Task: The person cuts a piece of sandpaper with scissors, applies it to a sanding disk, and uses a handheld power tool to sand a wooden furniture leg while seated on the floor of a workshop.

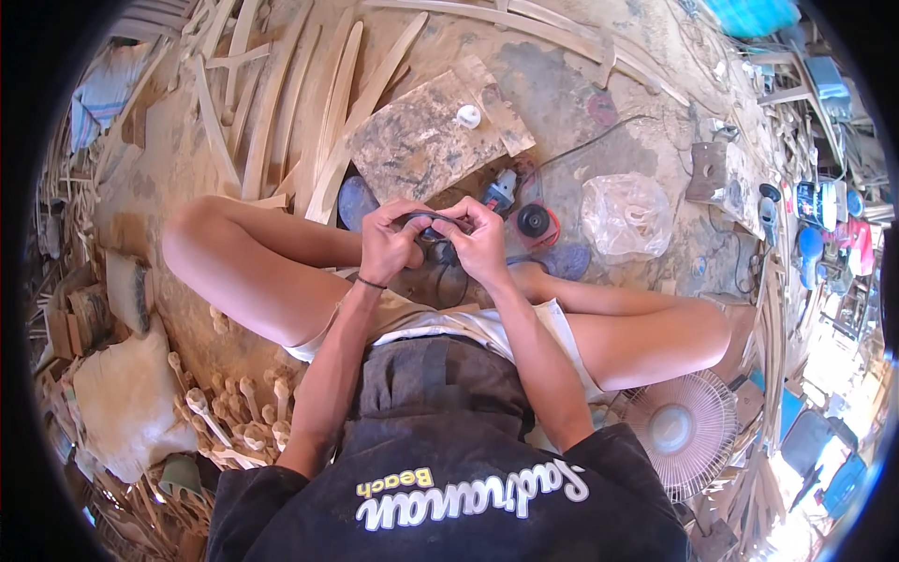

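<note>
Sitting cross-legged on the dusty workshop floor (599,103), a person brings both hands together just above the lap. The left hand (391,242) and the right hand (481,239) each pinch one end of a thin dark curved band (433,217) that arches between them, so each grip is clenched on it. Just below the two grips, partly hidden by the fingers, sits a small dark power tool (440,253), whose shape I cannot tell exactly. A dark wristband (371,282) circles the left wrist.

Just beyond the right grip lie a blue-and-grey angle grinder (499,190) and a round black-and-red disc (536,222); farther to that side is a crumpled clear plastic bag (626,215). Beyond the left grip lies a stained flat wooden board (421,140) carrying a small white cap (467,116), with long curved pale wooden slats (309,103) past it. Well behind the right grip stands a white electric fan (682,429); well behind the left one, carved pale wooden spoons (234,412).
</note>
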The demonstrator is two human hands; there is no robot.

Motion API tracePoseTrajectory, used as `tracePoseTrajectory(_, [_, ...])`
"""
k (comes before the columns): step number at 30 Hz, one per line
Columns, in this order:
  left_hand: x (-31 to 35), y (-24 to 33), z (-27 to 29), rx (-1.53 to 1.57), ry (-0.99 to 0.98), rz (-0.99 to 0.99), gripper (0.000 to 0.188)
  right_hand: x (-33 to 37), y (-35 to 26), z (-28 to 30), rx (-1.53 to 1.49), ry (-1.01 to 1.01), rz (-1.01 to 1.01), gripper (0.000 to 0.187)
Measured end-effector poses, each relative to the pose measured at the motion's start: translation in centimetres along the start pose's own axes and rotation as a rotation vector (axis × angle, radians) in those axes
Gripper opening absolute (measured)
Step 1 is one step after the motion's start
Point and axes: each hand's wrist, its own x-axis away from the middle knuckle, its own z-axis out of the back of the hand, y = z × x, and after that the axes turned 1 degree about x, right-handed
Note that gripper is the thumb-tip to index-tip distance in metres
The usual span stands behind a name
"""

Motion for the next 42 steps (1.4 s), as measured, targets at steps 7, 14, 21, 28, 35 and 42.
tracePoseTrajectory(7, [0.1, -0.1, 0.3, 0.259, 0.167, 0.236, 0.024, 0.2, -0.7, -0.8, -0.269, 0.121, -0.147, 0.011])
tracePoseTrajectory(14, [0.5, -2.2, 1.1, 0.171, 0.05, 0.168, 0.012, 0.1, -0.6, -0.6, 0.004, -0.063, -0.056, 0.01])
tracePoseTrajectory(21, [0.3, -1.1, 0.1, 0.116, 0.1, 0.165, 0.014, 0.1, 0.1, -0.6, 0.001, -0.009, 0.001, 0.009])
tracePoseTrajectory(28, [0.0, -2.0, -0.5, 0.234, 0.132, 0.226, 0.013, -0.7, -0.8, -0.5, -0.13, 0.179, -0.167, 0.02])
tracePoseTrajectory(35, [-0.1, -1.6, 1.4, -0.126, -0.09, 0.172, 0.01, -0.7, 0.0, 1.4, 0.243, -0.073, -0.134, 0.01])
tracePoseTrajectory(42, [-1.0, -1.2, -0.3, 0.436, 0.157, 0.182, 0.022, -0.7, 0.0, 0.1, -0.221, 0.179, -0.121, 0.01])
